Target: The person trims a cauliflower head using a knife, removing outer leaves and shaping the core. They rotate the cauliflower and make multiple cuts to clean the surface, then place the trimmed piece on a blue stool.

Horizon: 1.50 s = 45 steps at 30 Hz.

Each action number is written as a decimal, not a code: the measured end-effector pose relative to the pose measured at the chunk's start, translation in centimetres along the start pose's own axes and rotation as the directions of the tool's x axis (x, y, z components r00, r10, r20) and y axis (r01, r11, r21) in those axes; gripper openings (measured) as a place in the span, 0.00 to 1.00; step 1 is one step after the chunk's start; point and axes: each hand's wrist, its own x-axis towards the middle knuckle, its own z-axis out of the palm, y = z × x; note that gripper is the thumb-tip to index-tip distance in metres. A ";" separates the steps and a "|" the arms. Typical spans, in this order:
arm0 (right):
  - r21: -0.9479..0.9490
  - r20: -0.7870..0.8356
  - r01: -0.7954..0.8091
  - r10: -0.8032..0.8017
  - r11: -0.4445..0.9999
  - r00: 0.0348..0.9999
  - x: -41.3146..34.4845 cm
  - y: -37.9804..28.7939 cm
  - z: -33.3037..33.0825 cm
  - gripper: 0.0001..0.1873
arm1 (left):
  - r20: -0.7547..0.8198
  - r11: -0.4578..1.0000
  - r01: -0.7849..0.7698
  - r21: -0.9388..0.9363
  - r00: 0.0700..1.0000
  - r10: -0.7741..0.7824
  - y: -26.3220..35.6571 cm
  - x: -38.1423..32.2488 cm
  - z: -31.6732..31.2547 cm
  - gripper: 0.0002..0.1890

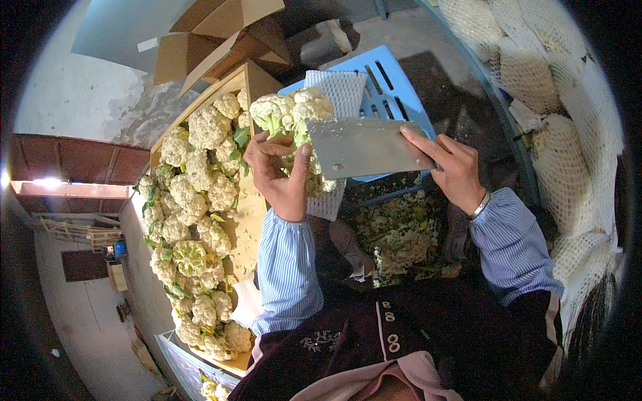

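My right hand (pixel 451 168) grips the end of a metal cleaver (pixel 368 148), its index finger laid along the broad blade. The blade hides part of a cauliflower head (pixel 296 113) just behind it. My left hand (pixel 281 175) is at the near left side of this cauliflower, fingers bent and thumb raised beside the blade; whether it grips the head cannot be told. White foam netting (pixel 336 90) lies beneath the cauliflower, over a light blue slatted plastic stool or crate (pixel 383 82).
Left of my hands, a wooden bin (pixel 246 220) holds several cauliflowers (pixel 193 200). Open cardboard boxes (pixel 215 45) stand beyond it. Cauliflower scraps (pixel 401 230) lie low in front of me. Netted white bundles (pixel 562 145) fill the right side behind a curved bluish edge.
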 end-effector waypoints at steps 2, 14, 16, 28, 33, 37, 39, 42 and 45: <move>-0.048 -0.039 -0.034 0.032 0.998 0.999 -0.1 0.5 0.2 0.34 | -0.017 0.999 0.014 -0.043 1.000 -0.015 -0.1 -0.1 0.0 0.11; 0.414 0.218 -0.602 0.568 0.683 0.794 3.3 -1.6 -1.2 0.19 | 0.105 0.957 -0.172 0.235 0.983 0.151 1.7 0.7 0.5 0.17; 0.548 0.241 -0.604 0.583 0.578 0.776 4.7 -2.2 -0.5 0.19 | 0.188 0.941 -0.207 0.266 0.969 0.160 3.1 0.8 1.3 0.18; 0.410 0.102 -0.467 0.469 0.784 0.877 10.2 -0.9 3.2 0.20 | 0.050 0.990 0.114 0.084 0.992 -0.118 -0.9 2.5 -2.4 0.43; 0.455 0.144 -0.505 0.500 0.733 0.854 10.2 -0.6 3.0 0.19 | 0.275 0.832 0.543 -0.118 0.822 -0.498 -4.7 1.2 -3.5 0.27; 0.558 0.153 -0.502 0.513 0.661 0.845 10.3 -0.5 3.2 0.18 | 0.141 0.923 0.374 -0.091 0.922 -0.360 -4.6 0.0 0.1 0.26; 0.580 0.167 -0.536 0.554 0.613 0.815 10.2 -0.5 3.1 0.17 | 0.126 0.895 0.408 -0.178 0.912 -0.390 -4.0 -0.1 1.0 0.27; 0.583 0.144 -0.576 0.625 0.573 0.767 9.7 0.0 2.3 0.16 | 0.203 0.792 0.519 -0.321 0.855 -0.478 -2.9 0.5 2.2 0.29; 0.634 0.059 -0.517 0.630 0.576 0.775 9.0 0.9 1.2 0.16 | 0.308 0.644 0.585 -0.492 0.809 -0.500 -1.8 1.1 3.4 0.31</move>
